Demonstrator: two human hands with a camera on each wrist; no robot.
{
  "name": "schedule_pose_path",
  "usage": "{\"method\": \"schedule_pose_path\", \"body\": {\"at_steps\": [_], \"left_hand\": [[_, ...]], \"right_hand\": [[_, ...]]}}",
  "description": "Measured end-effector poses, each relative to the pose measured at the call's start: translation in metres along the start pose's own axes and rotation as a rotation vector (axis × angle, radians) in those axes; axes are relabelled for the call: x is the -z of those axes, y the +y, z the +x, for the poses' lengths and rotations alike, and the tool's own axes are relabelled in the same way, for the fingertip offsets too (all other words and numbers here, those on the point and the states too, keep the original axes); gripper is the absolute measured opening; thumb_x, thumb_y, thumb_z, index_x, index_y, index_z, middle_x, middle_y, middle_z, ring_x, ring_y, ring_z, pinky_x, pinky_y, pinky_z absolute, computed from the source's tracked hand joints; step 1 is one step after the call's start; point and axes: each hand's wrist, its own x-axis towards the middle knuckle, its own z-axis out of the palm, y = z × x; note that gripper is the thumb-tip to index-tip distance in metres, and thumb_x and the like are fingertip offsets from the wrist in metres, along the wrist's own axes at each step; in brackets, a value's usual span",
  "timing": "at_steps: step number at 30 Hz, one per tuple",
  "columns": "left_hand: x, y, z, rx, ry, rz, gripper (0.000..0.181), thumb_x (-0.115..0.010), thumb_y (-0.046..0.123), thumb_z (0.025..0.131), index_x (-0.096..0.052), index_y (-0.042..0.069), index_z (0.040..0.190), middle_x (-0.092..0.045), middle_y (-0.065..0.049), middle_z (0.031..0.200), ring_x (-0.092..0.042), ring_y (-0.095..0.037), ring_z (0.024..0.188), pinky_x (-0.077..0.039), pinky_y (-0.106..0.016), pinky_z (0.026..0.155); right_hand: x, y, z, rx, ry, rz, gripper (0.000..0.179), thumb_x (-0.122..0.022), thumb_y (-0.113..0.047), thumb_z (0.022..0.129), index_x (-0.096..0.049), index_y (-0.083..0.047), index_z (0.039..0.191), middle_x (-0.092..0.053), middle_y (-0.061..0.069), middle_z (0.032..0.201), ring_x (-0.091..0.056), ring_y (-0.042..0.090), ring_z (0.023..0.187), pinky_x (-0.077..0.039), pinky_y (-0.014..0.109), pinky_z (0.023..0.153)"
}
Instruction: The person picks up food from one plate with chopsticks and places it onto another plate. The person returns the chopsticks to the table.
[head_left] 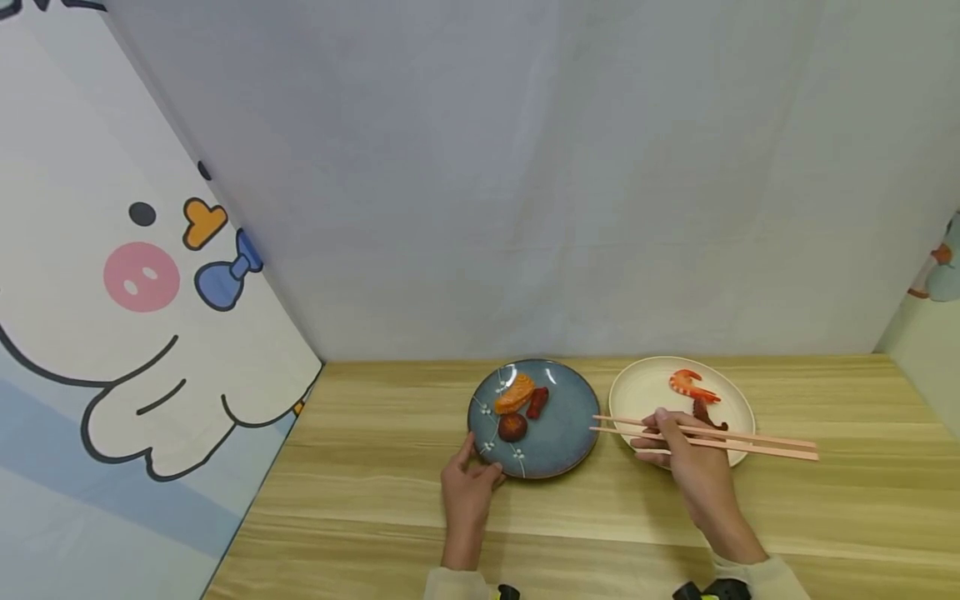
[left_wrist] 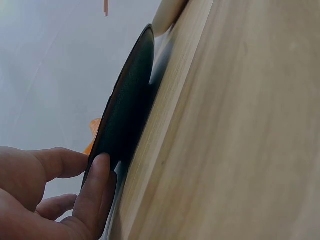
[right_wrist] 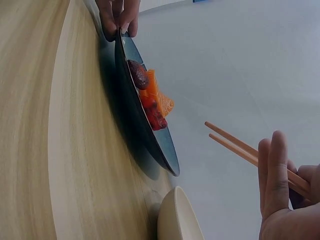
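Observation:
My left hand [head_left: 468, 485] grips the near-left rim of a blue plate [head_left: 558, 442] patterned with white flowers; the left wrist view shows fingers [left_wrist: 92, 195] on both sides of its edge. On that plate lie an orange salmon slice [head_left: 514, 394], a brown mushroom [head_left: 513, 427] and a dark red piece of food [head_left: 537, 403]. My right hand [head_left: 697, 467] holds a pair of pink chopsticks [head_left: 780, 446] above the cream plate [head_left: 633, 387]. Their tips point left, overlapping the blue plate's right edge in the head view, with nothing between them. A shrimp [head_left: 693, 386] and a dark brown curled piece [head_left: 701, 410] lie on the cream plate.
Both plates stand side by side on a wood-grain table [head_left: 360, 467], near its back edge. A pale cloth wall [head_left: 525, 183] rises right behind them. To the left hangs a cloth panel [head_left: 97, 350] with a cartoon print.

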Motion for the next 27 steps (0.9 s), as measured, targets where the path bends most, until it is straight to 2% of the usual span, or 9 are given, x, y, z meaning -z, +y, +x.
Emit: {"method": "schedule_pose_path", "body": {"at_steps": [9, 15, 19, 27], "left_hand": [[0.001, -0.003, 0.001, -0.008, -0.003, 0.0, 0.074, -0.063, -0.025, 0.084, -0.04, -0.015, 0.154, -0.038, -0.041, 0.154, -0.062, -0.007, 0.072, -0.063, -0.018, 0.068], [0.0, -0.004, 0.002, -0.011, -0.001, 0.003, 0.074, -0.064, -0.025, 0.084, -0.041, -0.015, 0.154, -0.04, -0.04, 0.153, -0.061, -0.007, 0.072, -0.064, -0.019, 0.068], [0.0, -0.005, 0.002, -0.019, 0.002, 0.003, 0.074, -0.064, -0.025, 0.083, -0.042, -0.015, 0.153, -0.042, -0.04, 0.151, -0.062, -0.007, 0.072, -0.064, -0.019, 0.068], [0.0, -0.006, 0.004, -0.012, 0.001, 0.01, 0.075, -0.064, -0.024, 0.084, -0.042, -0.013, 0.154, -0.04, -0.04, 0.154, -0.063, -0.008, 0.074, -0.064, -0.02, 0.069]], "right_hand": [[-0.007, 0.002, 0.002, 0.008, 0.006, -0.016, 0.026, -0.056, -0.018, 0.111, -0.076, -0.01, 0.096, -0.076, 0.003, 0.088, -0.077, 0.012, 0.076, -0.068, 0.03, 0.069], [-0.009, 0.004, 0.003, 0.024, 0.003, -0.013, 0.026, -0.056, -0.018, 0.111, -0.076, -0.007, 0.098, -0.076, 0.004, 0.089, -0.078, 0.013, 0.076, -0.068, 0.032, 0.07], [-0.01, 0.006, 0.005, 0.005, 0.003, -0.028, 0.026, -0.056, -0.019, 0.111, -0.075, -0.007, 0.098, -0.075, 0.002, 0.088, -0.077, 0.013, 0.077, -0.068, 0.032, 0.071], [-0.012, 0.01, 0.009, -0.013, -0.006, -0.06, 0.03, -0.055, -0.018, 0.111, -0.073, 0.006, 0.105, -0.074, -0.003, 0.087, -0.076, 0.01, 0.076, -0.068, 0.03, 0.072]]}}
